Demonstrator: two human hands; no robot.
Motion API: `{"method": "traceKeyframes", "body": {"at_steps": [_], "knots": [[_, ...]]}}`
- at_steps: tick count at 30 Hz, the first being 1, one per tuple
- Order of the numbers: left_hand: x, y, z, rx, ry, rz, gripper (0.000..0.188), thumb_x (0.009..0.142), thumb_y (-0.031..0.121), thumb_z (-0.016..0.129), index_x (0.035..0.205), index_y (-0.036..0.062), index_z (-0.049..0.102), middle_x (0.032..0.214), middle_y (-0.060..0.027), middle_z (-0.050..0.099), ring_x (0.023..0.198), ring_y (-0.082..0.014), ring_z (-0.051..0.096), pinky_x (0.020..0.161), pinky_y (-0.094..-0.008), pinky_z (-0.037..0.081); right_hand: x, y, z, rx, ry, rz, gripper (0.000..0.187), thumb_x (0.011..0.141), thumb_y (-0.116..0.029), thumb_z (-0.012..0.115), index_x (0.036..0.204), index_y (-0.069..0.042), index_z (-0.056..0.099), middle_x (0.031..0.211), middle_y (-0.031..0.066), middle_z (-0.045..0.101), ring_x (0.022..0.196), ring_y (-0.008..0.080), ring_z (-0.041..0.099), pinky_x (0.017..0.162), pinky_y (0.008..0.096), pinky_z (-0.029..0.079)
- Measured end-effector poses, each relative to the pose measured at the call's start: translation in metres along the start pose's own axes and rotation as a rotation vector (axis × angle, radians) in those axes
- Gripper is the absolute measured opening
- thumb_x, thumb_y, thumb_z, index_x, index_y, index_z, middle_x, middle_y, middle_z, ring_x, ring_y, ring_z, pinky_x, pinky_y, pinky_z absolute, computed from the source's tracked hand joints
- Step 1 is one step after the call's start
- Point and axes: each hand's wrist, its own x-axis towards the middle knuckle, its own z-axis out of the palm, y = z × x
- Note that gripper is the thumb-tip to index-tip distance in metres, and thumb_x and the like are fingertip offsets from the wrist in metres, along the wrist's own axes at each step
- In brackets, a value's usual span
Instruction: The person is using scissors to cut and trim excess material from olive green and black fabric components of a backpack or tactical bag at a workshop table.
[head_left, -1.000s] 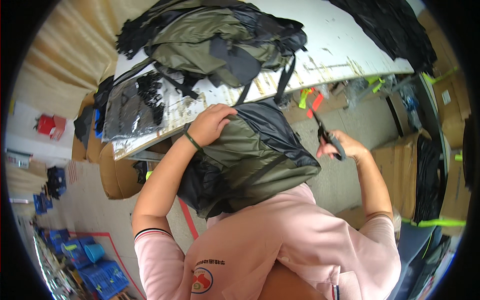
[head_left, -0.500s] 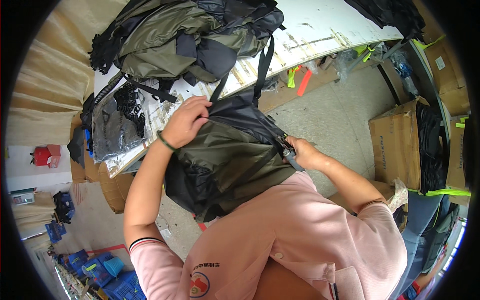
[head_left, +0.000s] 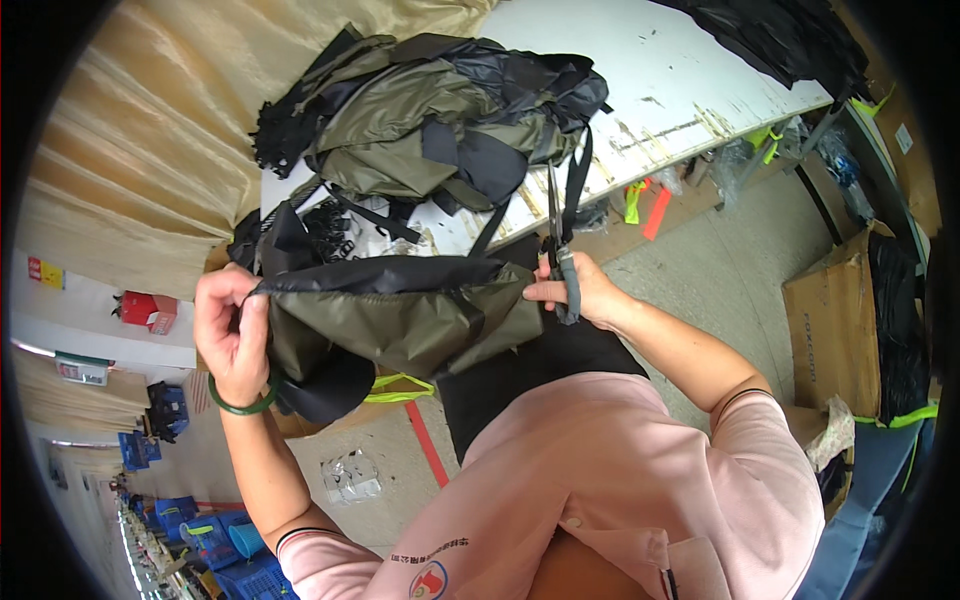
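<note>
An olive-and-black fabric bag (head_left: pixel 390 325) hangs stretched between my hands, above my lap. My left hand (head_left: pixel 232 335) pinches its left end between thumb and fingers. My right hand (head_left: pixel 597 295) is closed around scissors (head_left: pixel 568 285) with grey-wrapped handles, their blades pointing up and away from me. The thumb and fingertips of that hand also meet the bag's right end; how firmly they grip it I cannot tell. The bag's dark edge runs nearly straight across, and its lower left part droops.
Ahead is a worn white table (head_left: pixel 690 70) bearing a heap of similar olive-and-black bags (head_left: pixel 400 130) with dangling straps. Black bags (head_left: pixel 775 40) lie at its far right. Cardboard boxes (head_left: pixel 830 330) stand on the right, blue crates (head_left: pixel 250 580) at lower left. A beige curtain (head_left: pixel 180 110) hangs left.
My left hand has moved left and down with the bag's end, drawing the bag out sideways. The scissors have swung upright in my right hand, their blades now plainly visible.
</note>
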Motion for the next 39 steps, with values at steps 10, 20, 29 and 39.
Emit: {"method": "traceKeyframes", "body": {"at_steps": [10, 20, 29, 39], "knots": [[-0.046, 0.027, -0.056, -0.001, -0.119, -0.444, 0.006, 0.089, 0.003, 0.057, 0.091, 0.0036, 0.052, 0.081, 0.0041, 0.048, 0.071, -0.0034, 0.04, 0.065, -0.018, 0.034, -0.031, -0.164, -0.053, -0.001, -0.098, -0.572, 0.033, 0.067, -0.004, 0.076, 0.079, -0.009, 0.046, 0.085, 0.0046, 0.058, 0.085, 0.0151, 0.057, 0.077, 0.0279, 0.045], [-0.102, -0.103, 0.062, -0.341, -0.207, -0.723, 0.008, 0.084, 0.001, 0.065, 0.089, 0.0036, 0.06, 0.075, 0.008, 0.051, 0.067, -0.0007, 0.042, 0.06, -0.0164, 0.034, -0.035, -0.106, -0.107, -0.703, 0.071, -0.278, 0.025, 0.076, 0.004, 0.072, 0.083, -0.007, 0.05, 0.086, 0.0013, 0.06, 0.09, 0.0114, 0.059, 0.079, 0.028, 0.048], [-0.107, -0.119, 0.078, -0.541, -0.327, -0.791, 0.011, 0.083, 0.0, 0.065, 0.094, 0.0014, 0.062, 0.082, 0.0046, 0.059, 0.073, -0.001, 0.052, 0.066, -0.0164, 0.042, 0.028, -0.084, -0.059, -0.732, 0.078, -0.404, 0.023, 0.078, 0.006, 0.067, 0.082, -0.004, 0.047, 0.098, 0.0085, 0.065, 0.097, 0.0176, 0.062, 0.081, 0.0294, 0.051], [-0.116, -0.135, 0.079, -0.758, -0.345, -0.903, 0.024, 0.08, 0.0, 0.069, 0.103, 0.0013, 0.063, 0.088, 0.0025, 0.061, 0.08, -0.0038, 0.055, 0.071, -0.0179, 0.044, 0.069, -0.017, -0.063, -0.999, 0.055, -0.319, 0.023, 0.074, 0.008, 0.06, 0.089, -0.005, 0.049, 0.082, 0.0048, 0.056, 0.077, 0.0159, 0.054, 0.074, 0.0293, 0.046]]}}
